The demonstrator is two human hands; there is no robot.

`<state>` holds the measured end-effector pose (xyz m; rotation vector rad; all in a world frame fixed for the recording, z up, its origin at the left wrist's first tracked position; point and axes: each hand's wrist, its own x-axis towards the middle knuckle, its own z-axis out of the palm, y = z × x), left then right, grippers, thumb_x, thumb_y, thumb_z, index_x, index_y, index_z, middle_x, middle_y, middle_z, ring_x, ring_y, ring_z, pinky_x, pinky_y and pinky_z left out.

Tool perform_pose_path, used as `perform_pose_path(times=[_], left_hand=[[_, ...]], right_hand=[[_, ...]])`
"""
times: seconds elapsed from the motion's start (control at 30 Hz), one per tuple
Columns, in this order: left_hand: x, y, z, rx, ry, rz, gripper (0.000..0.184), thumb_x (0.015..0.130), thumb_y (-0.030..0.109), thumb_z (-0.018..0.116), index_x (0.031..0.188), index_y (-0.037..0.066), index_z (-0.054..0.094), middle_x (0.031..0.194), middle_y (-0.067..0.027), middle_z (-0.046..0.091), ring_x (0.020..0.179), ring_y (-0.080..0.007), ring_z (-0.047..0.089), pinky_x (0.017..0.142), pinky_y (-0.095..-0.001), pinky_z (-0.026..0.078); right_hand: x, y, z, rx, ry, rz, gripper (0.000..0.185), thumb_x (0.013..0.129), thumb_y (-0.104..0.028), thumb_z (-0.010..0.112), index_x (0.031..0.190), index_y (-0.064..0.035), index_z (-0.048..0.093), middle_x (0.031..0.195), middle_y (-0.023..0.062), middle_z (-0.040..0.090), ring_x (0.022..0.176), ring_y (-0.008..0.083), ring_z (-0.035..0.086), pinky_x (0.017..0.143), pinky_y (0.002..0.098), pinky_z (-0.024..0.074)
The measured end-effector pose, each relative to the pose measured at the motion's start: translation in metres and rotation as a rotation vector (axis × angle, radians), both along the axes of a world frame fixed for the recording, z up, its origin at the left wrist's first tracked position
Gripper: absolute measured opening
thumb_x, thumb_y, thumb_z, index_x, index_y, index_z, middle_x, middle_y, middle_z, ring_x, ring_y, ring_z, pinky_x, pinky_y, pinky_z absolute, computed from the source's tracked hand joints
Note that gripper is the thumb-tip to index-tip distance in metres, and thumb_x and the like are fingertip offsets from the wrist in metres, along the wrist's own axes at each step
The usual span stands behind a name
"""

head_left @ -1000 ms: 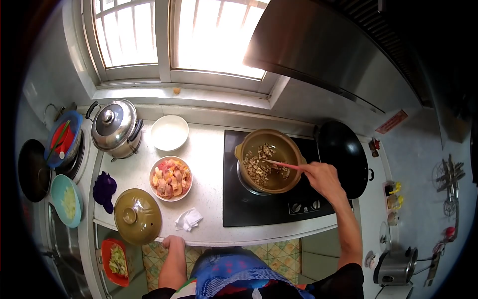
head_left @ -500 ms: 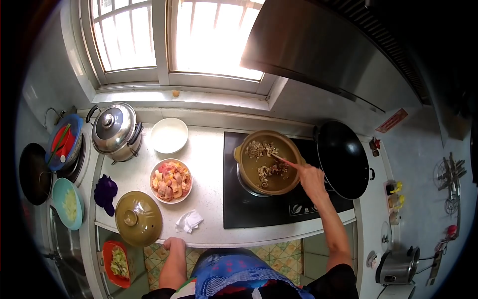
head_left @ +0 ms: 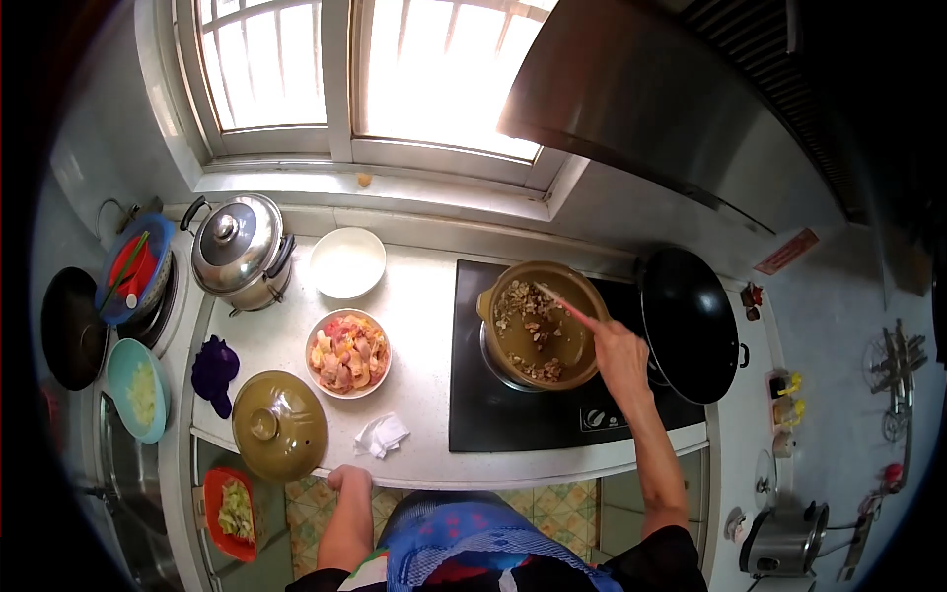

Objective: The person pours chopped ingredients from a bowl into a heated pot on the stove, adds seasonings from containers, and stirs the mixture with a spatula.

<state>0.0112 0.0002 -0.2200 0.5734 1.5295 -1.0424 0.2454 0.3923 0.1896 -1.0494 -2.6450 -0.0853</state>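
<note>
My right hand (head_left: 621, 360) is closed around slim chopsticks (head_left: 570, 306), reddish toward my fingers and paler at the tips. Their tips reach into a brown clay pot (head_left: 486, 314) on the black stove, among small browned, chopped pieces (head_left: 523, 301) in a thin layer of oil. At the counter's front edge rests my left hand (head_left: 350, 479), curled in, with nothing visible in it. Close by it are a crumpled white cloth or tissue (head_left: 382, 434) and a brown glazed lid (head_left: 281, 426). Cut raw meat fills a white bowl (head_left: 314, 373) left of the stove.
A black wok (head_left: 691, 326) leans behind the stove's right side. Left on the counter stand a white bowl (head_left: 347, 263), a steel pot (head_left: 237, 252) and a purple cloth (head_left: 213, 373). Chopped vegetables lie in a turquoise bowl (head_left: 120, 380) and a red basin (head_left: 212, 503).
The chopsticks' tips have moved toward the pot's back, and the chopped pieces have spread differently. My right hand has shifted slightly. My left hand stays at the counter edge; the view has tilted slightly.
</note>
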Motion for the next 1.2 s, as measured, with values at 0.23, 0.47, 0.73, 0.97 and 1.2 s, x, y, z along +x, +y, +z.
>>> perform_pose_path(times=[0.23,0.47,0.73,0.97,1.2], left_hand=[[-0.003,0.018,0.063,0.038,-0.006,-0.044,0.027,0.069,0.018,0.064,0.095,0.018,0.069,0.099,0.002,0.064,0.084,-0.0112,0.056,0.072,-0.0316,0.048],[0.003,0.018,0.065,0.041,-0.005,-0.082,0.023,0.068,0.016,0.064,0.091,0.017,0.069,0.092,0.0028,0.063,0.078,-0.0121,0.053,0.068,-0.0338,0.049],[-0.003,0.016,0.065,0.059,-0.039,-0.053,0.033,0.059,0.022,0.07,0.092,0.019,0.071,0.099,0.0048,0.066,0.084,-0.0092,0.057,0.07,-0.0333,0.05],[-0.004,0.008,0.03,-0.079,0.079,0.044,0.027,0.078,0.028,0.062,0.104,0.025,0.066,0.103,0.0064,0.063,0.097,-0.0109,0.058,0.075,-0.0346,0.049],[-0.001,0.013,0.042,-0.082,0.001,0.02,0.036,0.071,0.022,0.065,0.106,0.019,0.066,0.109,0.0037,0.062,0.092,-0.0073,0.054,0.078,-0.0304,0.047]], right_hand=[[0.006,0.005,-0.012,-0.139,-0.088,0.168,0.032,0.076,0.001,0.054,0.102,-0.0126,0.067,0.084,0.0077,0.062,0.076,0.0299,0.061,0.065,0.0385,0.0497],[0.061,-0.026,0.072,-0.255,-0.059,0.071,0.024,0.072,-0.004,0.062,0.093,-0.0119,0.07,0.083,0.0061,0.066,0.073,0.0265,0.063,0.064,0.036,0.0502],[0.052,-0.019,0.018,-0.168,-0.083,0.03,0.019,0.076,-0.007,0.063,0.095,-0.0098,0.068,0.081,0.0078,0.065,0.073,0.0285,0.063,0.064,0.0376,0.0499],[0.024,0.015,-0.023,-0.072,0.065,-0.168,0.022,0.08,-0.006,0.057,0.101,-0.0071,0.065,0.082,0.0145,0.064,0.072,0.0336,0.062,0.064,0.0417,0.0499],[-0.005,-0.015,-0.032,-0.21,0.059,0.152,0.033,0.077,-0.001,0.058,0.108,-0.0134,0.063,0.089,0.0092,0.062,0.076,0.0322,0.06,0.063,0.0394,0.0496]])
